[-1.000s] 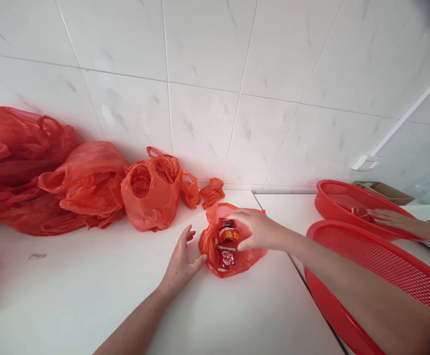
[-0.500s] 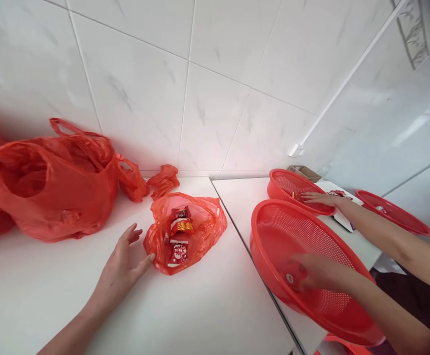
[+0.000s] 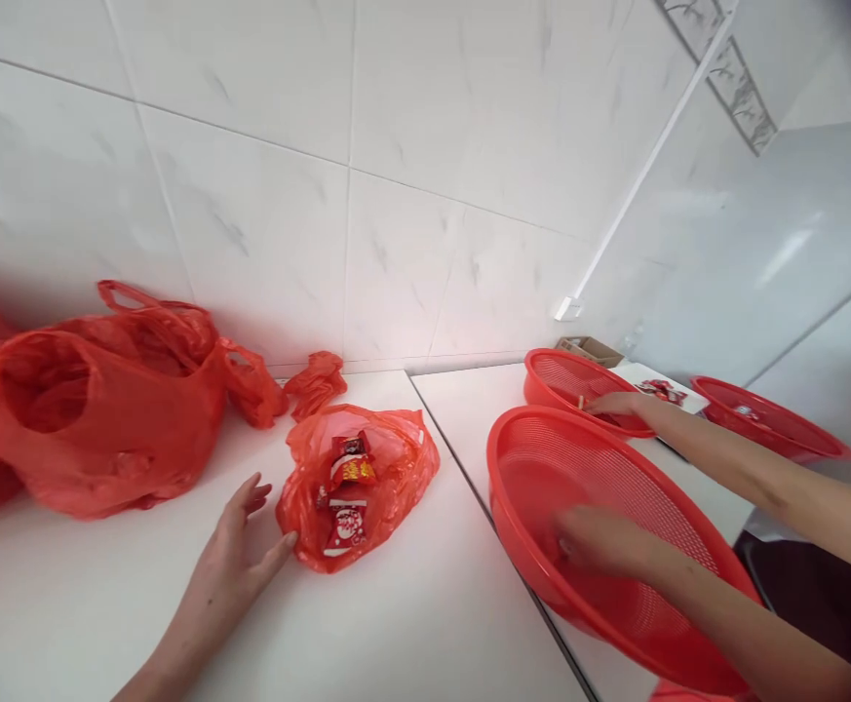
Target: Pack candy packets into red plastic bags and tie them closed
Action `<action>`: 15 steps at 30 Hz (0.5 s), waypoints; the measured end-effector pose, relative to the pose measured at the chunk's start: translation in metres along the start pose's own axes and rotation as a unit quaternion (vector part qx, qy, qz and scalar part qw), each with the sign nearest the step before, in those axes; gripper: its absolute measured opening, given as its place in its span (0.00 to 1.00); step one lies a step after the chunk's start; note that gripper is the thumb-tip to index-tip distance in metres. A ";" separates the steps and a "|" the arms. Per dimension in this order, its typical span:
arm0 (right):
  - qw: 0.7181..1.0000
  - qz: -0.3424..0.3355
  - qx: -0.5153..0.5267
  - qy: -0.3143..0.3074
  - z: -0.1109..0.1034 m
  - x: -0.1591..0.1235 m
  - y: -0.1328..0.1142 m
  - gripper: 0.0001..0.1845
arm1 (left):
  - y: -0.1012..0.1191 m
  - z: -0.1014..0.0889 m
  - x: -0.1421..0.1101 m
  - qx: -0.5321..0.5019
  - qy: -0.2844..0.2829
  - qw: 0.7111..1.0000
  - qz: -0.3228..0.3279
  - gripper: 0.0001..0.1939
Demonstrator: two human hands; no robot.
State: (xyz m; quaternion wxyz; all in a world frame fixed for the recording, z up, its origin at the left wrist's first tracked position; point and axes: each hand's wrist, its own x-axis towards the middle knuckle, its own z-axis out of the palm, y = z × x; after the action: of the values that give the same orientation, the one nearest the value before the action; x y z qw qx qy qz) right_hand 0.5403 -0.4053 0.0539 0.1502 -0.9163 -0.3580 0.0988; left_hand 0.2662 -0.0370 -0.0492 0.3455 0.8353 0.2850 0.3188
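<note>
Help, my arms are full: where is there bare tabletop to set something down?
White tabletop is bare in front of the open bag, between the left hand and the near basket. A smaller patch lies between the seam and the far basket. Crowded: along the wall at left, with red bags; right side, with baskets.

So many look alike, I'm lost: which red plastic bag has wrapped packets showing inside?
The spread red plastic bag in front of the small crumpled bag; only its mouth shows wrapped packets.

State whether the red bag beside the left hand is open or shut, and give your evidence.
Open: the red bag has its mouth spread wide, showing small wrapped packets lying inside.
</note>
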 end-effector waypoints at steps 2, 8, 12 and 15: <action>0.998 -0.038 -0.058 0.001 -0.017 0.003 -0.020 0.05 | 0.000 0.000 -0.002 -0.002 -0.008 1.000 0.006 0.40; 0.971 -0.146 -0.145 0.121 -0.041 -0.003 -0.120 0.05 | 0.005 -0.002 -0.005 -0.001 -0.030 1.000 0.003 0.38; 0.965 -0.195 -0.139 0.103 -0.023 -0.001 -0.186 0.02 | 0.007 -0.005 -0.007 -0.011 -0.040 0.999 -0.007 0.37; 0.965 -0.190 -0.144 0.113 -0.005 0.015 -0.214 0.03 | 0.007 -0.006 -0.008 -0.022 -0.040 0.999 -0.008 0.37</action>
State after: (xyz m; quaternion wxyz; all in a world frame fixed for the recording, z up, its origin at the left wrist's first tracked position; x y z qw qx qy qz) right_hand 0.4188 -0.2462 0.1316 0.0720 -0.8488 -0.5164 -0.0879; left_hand 0.2583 -0.0444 -0.0430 0.3770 0.8373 0.2710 0.2886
